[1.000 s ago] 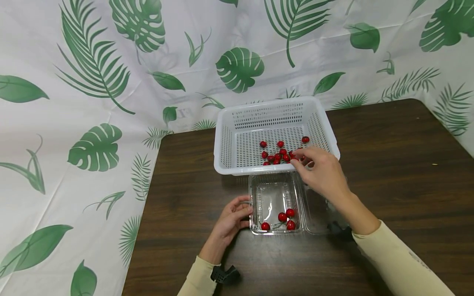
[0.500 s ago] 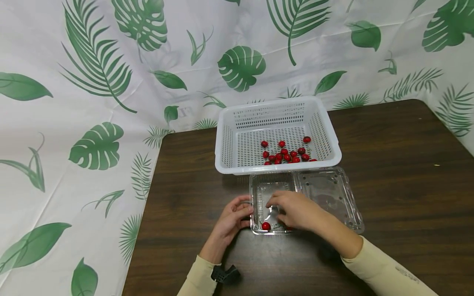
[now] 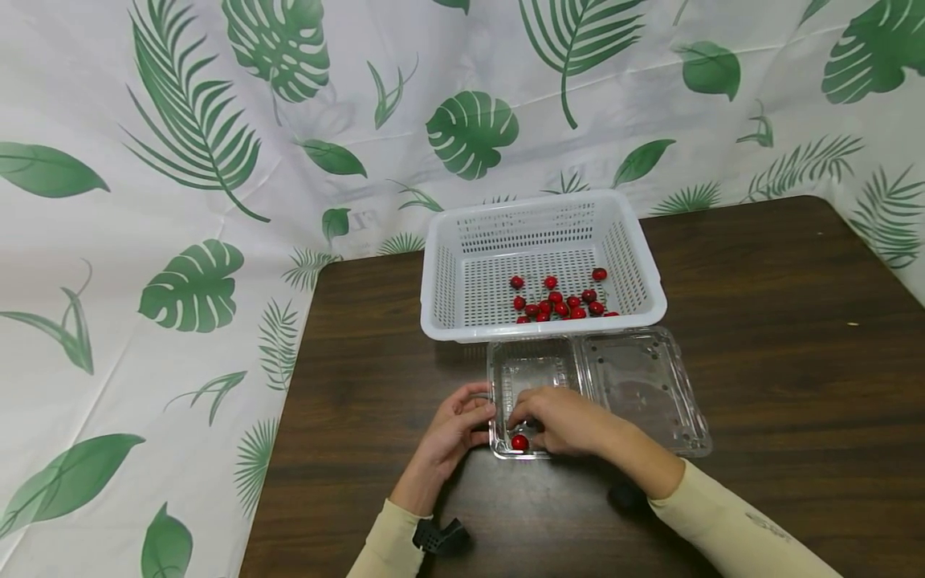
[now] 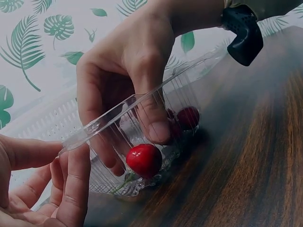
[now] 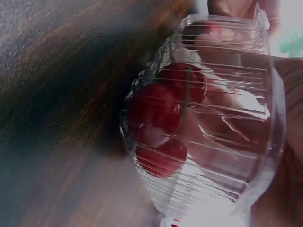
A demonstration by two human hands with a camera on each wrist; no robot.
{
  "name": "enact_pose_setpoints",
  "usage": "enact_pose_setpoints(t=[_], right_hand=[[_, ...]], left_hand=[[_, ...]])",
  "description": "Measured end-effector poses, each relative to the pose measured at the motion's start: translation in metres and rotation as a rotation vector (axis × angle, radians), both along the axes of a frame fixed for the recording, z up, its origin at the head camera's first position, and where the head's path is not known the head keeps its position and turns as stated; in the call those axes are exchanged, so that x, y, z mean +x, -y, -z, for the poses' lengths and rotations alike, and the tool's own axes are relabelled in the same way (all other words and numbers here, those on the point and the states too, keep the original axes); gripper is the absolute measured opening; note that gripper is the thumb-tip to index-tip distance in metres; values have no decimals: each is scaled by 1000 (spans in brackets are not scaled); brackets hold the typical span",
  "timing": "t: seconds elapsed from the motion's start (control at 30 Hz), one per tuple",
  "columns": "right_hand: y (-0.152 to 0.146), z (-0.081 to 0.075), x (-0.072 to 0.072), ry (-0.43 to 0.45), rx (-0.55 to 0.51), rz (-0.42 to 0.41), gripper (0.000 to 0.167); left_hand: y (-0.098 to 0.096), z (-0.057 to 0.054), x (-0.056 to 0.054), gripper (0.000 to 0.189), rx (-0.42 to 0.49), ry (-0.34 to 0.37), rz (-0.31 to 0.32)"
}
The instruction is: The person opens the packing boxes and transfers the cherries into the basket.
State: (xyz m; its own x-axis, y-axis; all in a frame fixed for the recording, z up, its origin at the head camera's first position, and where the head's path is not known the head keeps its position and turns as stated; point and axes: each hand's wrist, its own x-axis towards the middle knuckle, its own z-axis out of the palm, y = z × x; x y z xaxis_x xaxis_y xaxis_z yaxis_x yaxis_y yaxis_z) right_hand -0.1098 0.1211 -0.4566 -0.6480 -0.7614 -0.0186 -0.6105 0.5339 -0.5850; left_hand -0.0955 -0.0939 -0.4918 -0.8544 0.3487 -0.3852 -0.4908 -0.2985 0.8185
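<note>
My left hand [image 3: 457, 425] pinches the left rim of a clear plastic clamshell box [image 3: 531, 365] between thumb and fingers. Inside the box, toward its front, is my right hand [image 3: 571, 419], thumb and fingers pointing down and apart. A red cherry [image 4: 144, 161] with a green stem lies by the box's front left corner, between the right hand's fingertips and the wall. More cherries [image 5: 154, 113] show through the front wall in the right wrist view; from the head view the right hand hides them. I see no cherry pinched in the right hand.
A white perforated basket [image 3: 433, 277] stands behind the box, with several cherries [image 3: 561, 309] gathered near its front. The clamshell's open lid [image 3: 639, 381] lies flat to the right. Below everything is a dark wooden table [image 3: 361, 361], with a leaf-print cloth [image 3: 289, 185] behind.
My right hand has moved from the basket's front right down into the clamshell box, then slightly left and toward its front. My left hand has stayed on the rim.
</note>
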Motion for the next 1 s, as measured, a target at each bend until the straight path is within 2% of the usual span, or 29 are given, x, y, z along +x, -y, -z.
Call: enact_pose_setpoints(t=[0.17, 0.37, 0.67, 1.0], right_hand=[[3, 3, -2, 50, -51, -27, 31], [4, 6, -3, 83, -48, -29, 32], [6, 7, -3, 47, -42, -30, 26], [3, 6, -5, 54, -70, 0, 24]], left_hand=[[1, 1, 0, 34, 7, -1, 0], [0, 0, 1, 33, 12, 1, -3], [1, 2, 0, 32, 5, -6, 3], [-1, 1, 0, 32, 4, 7, -9]])
